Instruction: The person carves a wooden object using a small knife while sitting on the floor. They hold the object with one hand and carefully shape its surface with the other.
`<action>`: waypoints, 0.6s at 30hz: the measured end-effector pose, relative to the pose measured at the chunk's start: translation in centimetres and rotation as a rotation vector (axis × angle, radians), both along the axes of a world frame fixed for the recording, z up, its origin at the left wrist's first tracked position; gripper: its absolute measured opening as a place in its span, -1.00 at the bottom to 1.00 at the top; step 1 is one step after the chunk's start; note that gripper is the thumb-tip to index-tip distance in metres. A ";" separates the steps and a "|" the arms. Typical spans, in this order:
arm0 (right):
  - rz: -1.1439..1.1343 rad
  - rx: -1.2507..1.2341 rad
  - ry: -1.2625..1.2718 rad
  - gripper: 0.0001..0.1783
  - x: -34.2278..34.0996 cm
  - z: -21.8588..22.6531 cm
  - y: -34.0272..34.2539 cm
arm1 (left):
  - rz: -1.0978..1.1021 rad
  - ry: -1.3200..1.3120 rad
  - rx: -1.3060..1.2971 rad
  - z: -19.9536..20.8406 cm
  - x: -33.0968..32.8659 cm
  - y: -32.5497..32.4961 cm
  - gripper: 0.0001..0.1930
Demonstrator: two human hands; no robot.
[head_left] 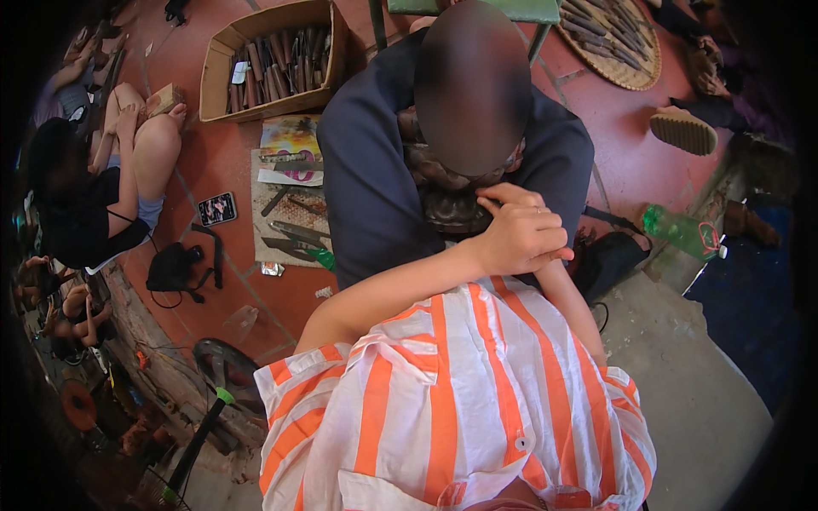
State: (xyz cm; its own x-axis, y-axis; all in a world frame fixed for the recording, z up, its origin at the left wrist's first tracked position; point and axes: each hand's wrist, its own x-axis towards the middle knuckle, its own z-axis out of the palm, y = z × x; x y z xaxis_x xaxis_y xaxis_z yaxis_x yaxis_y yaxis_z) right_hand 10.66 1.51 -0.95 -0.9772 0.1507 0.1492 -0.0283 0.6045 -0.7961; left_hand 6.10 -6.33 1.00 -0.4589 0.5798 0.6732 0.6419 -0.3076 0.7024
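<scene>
My bare forearms meet in front of my orange-and-white striped shirt [443, 366]. My left hand [518, 237] lies over my right, its fingers bent and closed around it. Underneath, my right hand [552, 265] is mostly covered, so its fingers cannot be told apart well. No tool shows in either hand. Just beyond them sits a person in a dark jacket [366, 179], bent forward. Between that person's arms is a dark, shiny, rounded object [452, 209], partly hidden, and its kind cannot be made out.
A cardboard box [213, 81] of wood-handled tools stands at the far left. Metal blades [298, 232] lie on a mat below it. A phone [217, 209] and black bag [177, 268] rest on red tiles. A green bottle [677, 232] lies right; a woven tray [652, 64] holds more tools.
</scene>
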 end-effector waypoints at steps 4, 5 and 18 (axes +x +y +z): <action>0.080 -0.027 -0.169 -0.71 1.1 0.3 0.6 | 0.044 0.013 0.016 1.8 0.3 0.3 -0.63; 0.084 -0.059 -0.184 -0.71 1.1 -0.1 0.9 | 0.022 -0.007 -0.001 1.3 0.1 0.2 -0.62; -0.042 -0.213 -0.031 -0.76 0.5 -0.9 -0.2 | 0.006 -0.052 -0.007 0.4 0.6 -0.3 -0.62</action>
